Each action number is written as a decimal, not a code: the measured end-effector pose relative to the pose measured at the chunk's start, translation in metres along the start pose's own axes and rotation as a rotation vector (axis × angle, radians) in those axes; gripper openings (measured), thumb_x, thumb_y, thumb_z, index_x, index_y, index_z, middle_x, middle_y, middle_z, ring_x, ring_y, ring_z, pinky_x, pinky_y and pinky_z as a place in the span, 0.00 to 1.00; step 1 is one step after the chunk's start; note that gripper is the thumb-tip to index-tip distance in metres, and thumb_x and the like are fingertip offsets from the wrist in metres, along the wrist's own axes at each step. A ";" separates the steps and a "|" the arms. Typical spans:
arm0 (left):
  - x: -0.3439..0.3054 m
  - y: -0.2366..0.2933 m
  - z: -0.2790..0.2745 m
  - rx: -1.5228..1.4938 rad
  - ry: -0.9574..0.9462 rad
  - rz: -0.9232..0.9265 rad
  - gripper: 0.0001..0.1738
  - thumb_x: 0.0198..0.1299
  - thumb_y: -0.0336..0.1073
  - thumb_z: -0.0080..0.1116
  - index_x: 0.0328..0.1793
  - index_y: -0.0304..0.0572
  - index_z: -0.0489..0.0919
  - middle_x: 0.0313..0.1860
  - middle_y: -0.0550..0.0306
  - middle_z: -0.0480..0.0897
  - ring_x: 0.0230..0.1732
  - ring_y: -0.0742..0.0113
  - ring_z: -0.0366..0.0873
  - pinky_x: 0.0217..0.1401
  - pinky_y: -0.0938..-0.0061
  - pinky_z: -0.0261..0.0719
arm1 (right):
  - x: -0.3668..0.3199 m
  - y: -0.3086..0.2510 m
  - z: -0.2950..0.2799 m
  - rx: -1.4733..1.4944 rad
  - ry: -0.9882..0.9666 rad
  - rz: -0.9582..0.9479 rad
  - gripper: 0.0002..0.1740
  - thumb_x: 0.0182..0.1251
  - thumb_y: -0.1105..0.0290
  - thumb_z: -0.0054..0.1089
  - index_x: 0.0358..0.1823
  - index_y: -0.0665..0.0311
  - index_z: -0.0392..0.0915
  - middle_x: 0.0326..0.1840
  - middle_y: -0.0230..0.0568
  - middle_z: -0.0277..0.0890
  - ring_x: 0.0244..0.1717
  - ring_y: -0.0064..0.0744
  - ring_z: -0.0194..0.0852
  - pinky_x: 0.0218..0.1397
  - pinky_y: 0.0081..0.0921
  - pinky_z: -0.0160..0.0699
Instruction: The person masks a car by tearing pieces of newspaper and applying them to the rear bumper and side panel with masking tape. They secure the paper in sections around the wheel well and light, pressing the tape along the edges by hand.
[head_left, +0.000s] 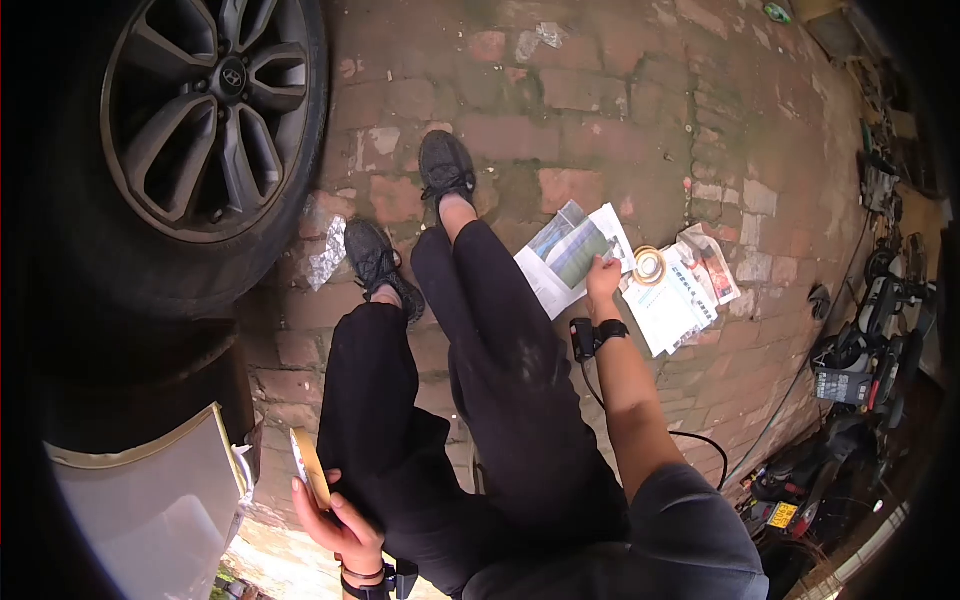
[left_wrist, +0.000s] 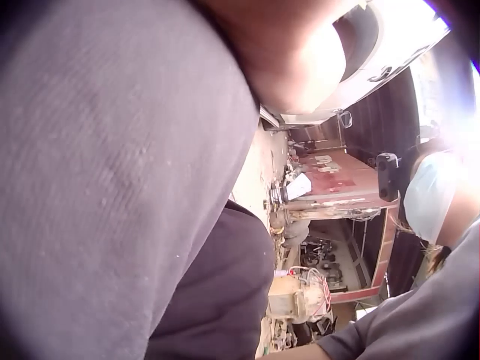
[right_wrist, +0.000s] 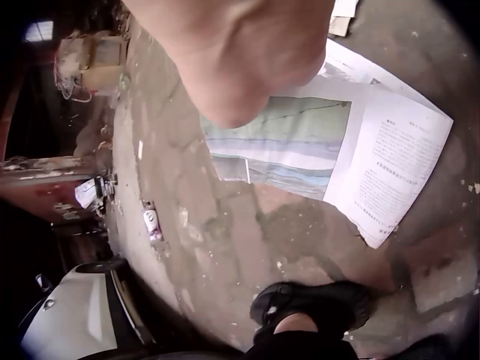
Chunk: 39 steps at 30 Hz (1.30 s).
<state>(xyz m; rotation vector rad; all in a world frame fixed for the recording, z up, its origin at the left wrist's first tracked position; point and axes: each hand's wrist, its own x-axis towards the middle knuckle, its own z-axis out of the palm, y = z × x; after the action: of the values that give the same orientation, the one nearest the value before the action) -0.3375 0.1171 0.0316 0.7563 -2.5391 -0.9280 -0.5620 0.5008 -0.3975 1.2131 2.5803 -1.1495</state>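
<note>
My right hand [head_left: 603, 281] pinches the edge of a printed sheet [head_left: 580, 252] with a green and blue landscape picture. In the right wrist view the hand covers the top of the picture, and white paper with text [right_wrist: 397, 157] shows beside it. A roll of tape [head_left: 649, 266] lies just right of that hand, on more printed papers [head_left: 668, 310]. Low on the left, my left hand [head_left: 345, 525] holds a flat yellow-tan thing [head_left: 312, 470] with a pale face, fingers on one side and thumb on the other; its kind I cannot tell. The left wrist view does not show it.
A car wheel [head_left: 230, 110] stands at the upper left, over brick paving [head_left: 590, 100]. Crumpled clear plastic [head_left: 328, 255] lies by one shoe [head_left: 375, 262]. A grey panel with a yellow edge [head_left: 150, 490] is left of my left hand. Cluttered parts [head_left: 850, 350] line the right side.
</note>
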 end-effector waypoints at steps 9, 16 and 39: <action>0.002 0.039 0.005 0.206 -0.087 0.343 0.35 0.53 0.19 0.55 0.70 0.50 0.79 0.46 0.46 0.79 0.44 0.46 0.78 0.47 0.59 0.76 | -0.038 -0.279 -0.265 1.057 -0.581 -0.238 0.17 0.79 0.72 0.51 0.64 0.72 0.70 0.63 0.44 0.77 0.62 0.34 0.78 0.67 0.34 0.77; -0.018 0.067 0.001 0.056 -0.130 0.381 0.19 0.53 0.23 0.59 0.52 0.40 0.84 0.44 0.47 0.78 0.47 0.45 0.78 0.52 0.56 0.78 | -0.098 -0.432 -0.364 1.047 -0.888 -0.322 0.17 0.80 0.73 0.49 0.65 0.71 0.68 0.64 0.46 0.77 0.63 0.40 0.78 0.68 0.40 0.81; -0.015 0.202 -0.043 -0.566 0.293 0.343 0.66 0.39 0.56 0.83 0.79 0.31 0.57 0.63 0.36 0.64 0.66 0.39 0.64 0.71 0.53 0.66 | -0.407 -0.501 -0.461 0.995 -1.481 -0.556 0.21 0.82 0.70 0.42 0.70 0.73 0.64 0.72 0.52 0.67 0.71 0.47 0.68 0.75 0.48 0.69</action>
<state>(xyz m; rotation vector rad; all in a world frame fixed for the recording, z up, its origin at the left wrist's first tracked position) -0.3791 0.2354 0.1963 0.2500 -1.9238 -1.2216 -0.5168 0.3378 0.3769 -0.5052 1.0943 -2.2360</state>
